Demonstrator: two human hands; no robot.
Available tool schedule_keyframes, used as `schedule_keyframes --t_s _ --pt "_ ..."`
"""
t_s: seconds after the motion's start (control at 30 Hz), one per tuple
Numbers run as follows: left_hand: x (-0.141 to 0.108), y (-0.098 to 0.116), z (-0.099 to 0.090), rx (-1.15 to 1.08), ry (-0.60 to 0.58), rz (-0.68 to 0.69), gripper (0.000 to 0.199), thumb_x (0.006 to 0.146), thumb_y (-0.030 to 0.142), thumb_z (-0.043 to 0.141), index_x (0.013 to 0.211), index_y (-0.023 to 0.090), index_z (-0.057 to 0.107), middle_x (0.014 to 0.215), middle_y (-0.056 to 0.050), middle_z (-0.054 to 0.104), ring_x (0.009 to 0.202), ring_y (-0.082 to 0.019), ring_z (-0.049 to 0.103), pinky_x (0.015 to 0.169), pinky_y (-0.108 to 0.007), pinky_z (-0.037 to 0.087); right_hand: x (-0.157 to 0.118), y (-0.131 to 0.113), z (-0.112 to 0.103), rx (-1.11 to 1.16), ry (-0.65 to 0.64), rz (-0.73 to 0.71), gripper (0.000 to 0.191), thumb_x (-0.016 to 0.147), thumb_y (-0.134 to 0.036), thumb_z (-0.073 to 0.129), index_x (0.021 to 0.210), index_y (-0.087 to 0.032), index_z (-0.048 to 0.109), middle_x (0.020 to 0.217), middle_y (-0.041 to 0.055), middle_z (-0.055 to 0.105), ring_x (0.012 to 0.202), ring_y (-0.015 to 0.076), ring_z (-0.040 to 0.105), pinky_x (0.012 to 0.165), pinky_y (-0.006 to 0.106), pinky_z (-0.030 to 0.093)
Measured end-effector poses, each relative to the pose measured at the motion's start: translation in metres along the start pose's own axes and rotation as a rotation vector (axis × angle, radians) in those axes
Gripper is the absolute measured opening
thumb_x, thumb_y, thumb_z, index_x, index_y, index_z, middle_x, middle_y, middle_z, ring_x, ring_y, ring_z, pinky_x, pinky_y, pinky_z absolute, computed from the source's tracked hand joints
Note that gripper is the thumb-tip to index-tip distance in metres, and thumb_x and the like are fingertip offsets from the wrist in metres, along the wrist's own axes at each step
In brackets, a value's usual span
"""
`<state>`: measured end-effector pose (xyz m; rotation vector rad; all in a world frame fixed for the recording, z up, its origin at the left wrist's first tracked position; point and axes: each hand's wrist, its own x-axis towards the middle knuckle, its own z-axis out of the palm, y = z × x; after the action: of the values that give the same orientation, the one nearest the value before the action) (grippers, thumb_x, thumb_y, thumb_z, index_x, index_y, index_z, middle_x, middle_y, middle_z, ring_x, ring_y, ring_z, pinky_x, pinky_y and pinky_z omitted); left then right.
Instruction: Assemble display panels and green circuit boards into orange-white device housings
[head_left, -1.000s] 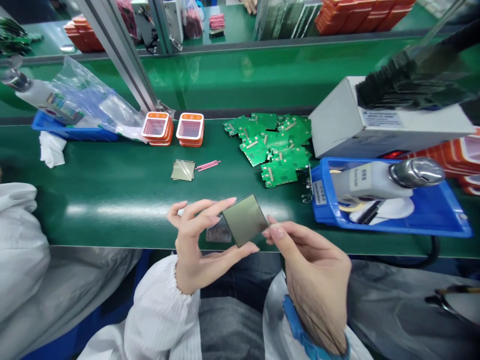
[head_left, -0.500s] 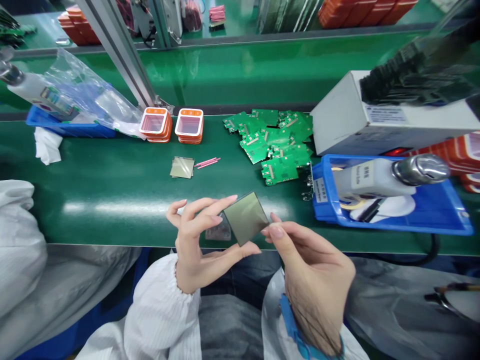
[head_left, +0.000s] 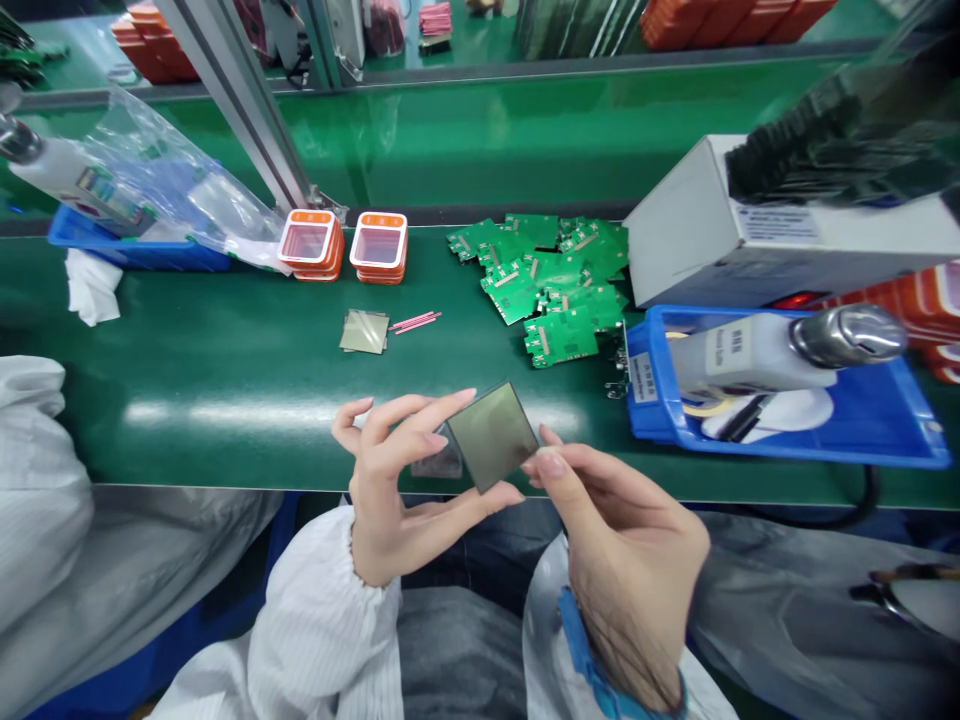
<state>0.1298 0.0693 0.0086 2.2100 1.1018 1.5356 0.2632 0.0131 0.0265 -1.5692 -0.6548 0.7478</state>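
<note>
A square grey-green LCD panel is held tilted above the front edge of the bench. My left hand grips it by opposite edges, thumb at the lower corner and fingers along the upper left side. The thumb and forefinger of my right hand pinch at its right corner; whether they hold a thin film there I cannot make out. Partly hidden behind my left fingers, a clear flat piece lies on the bench. Farther back are a small stack of similar panels and several thin pink strips.
Green circuit boards lie piled at the back centre. Two stacks of orange-and-white frames stand left of them. At right are a blue tray with a bottle and a white box. Someone's white sleeve is at far left.
The view has shifted very slightly. Both hands and the panel between them stay in nearly the same place.
</note>
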Motion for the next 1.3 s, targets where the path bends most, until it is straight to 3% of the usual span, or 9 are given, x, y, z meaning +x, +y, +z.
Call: schedule_keyframes --t_s 0.37,0.5,0.9,1.3 --pt "0.0008 0.0006 -0.0006 0.012 -0.011 0.015 0.065 0.057 0.037 0.089 0.104 0.023 0.046 0.103 -0.009 0.074 0.087 -0.024 0.065 0.094 -0.049 0.030 -0.0005 0.0000 -0.0008 -0.005 -0.001 -0.001 0.007 0.071 -0.029 0.078 0.071 -0.023 0.075 0.065 0.0010 0.074 0.070 0.0198 0.073 0.075 0.032 0.061" --pt "0.0019 0.0026 -0.0016 0.002 -0.014 0.006 0.060 0.057 0.034 0.089 0.100 0.024 0.048 0.103 -0.009 0.074 0.089 -0.025 0.065 0.096 -0.050 0.030 -0.0007 -0.0002 -0.0003 -0.015 -0.002 0.008 0.011 0.071 -0.031 0.078 0.071 -0.021 0.074 0.066 0.0025 0.074 0.071 0.0224 0.073 0.075 0.036 0.061" --pt "0.0032 0.0033 -0.0040 0.070 -0.078 0.008 0.040 0.063 0.040 0.085 0.087 0.024 0.056 0.104 -0.007 0.074 0.088 -0.023 0.063 0.096 -0.048 0.030 -0.0015 0.0001 -0.0004 -0.006 -0.006 0.011 0.007 0.071 -0.028 0.077 0.070 -0.022 0.074 0.065 0.0013 0.073 0.088 0.0254 0.073 0.076 0.032 0.060" --pt "0.0027 0.0028 -0.0035 0.094 -0.067 0.026 0.035 0.064 0.041 0.084 0.084 0.025 0.060 0.104 -0.005 0.074 0.087 -0.024 0.064 0.094 -0.049 0.032 -0.0013 0.0024 -0.0005 -0.001 -0.008 0.019 0.009 0.071 -0.029 0.078 0.072 -0.022 0.074 0.066 0.0019 0.074 0.087 0.0259 0.073 0.079 0.036 0.060"
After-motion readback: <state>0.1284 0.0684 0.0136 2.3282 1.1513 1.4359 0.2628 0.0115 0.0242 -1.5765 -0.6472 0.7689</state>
